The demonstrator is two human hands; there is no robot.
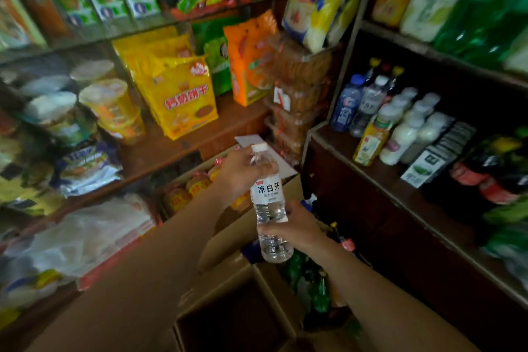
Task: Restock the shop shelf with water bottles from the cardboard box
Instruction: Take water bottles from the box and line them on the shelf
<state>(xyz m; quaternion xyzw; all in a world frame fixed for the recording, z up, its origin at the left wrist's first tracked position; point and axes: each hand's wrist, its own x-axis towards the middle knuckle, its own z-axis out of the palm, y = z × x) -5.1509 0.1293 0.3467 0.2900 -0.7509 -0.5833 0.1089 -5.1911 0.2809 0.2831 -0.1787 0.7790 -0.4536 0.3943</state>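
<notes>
Fingers of the left hand (240,171) curled round the shoulder of a water bottle (268,203), while the right hand (297,227) wrapped its lower half, so each grip was clamped on the same bottle. It stood nearly upright in mid-air between the two shelf units, above an open cardboard box (234,308) whose dark inside showed under the forearms. Its clear ribbed plastic held water, with a white cap and a white label printed in dark characters. Behind the left hand sat a second carton (245,226) of red-capped bottles (197,183). To the right, a dark wooden shelf (383,177) carried a crowded row of bottles: blue-labelled water (347,103), a yellow tea bottle (371,140) and milky white ones (400,137), with small green-and-white packs (428,164) beside them. To the left, glossy yellow biscuit bags (183,97), an orange bag (251,63) and round lidded noodle cups (108,100) filled another wooden shelf (171,148).
</notes>
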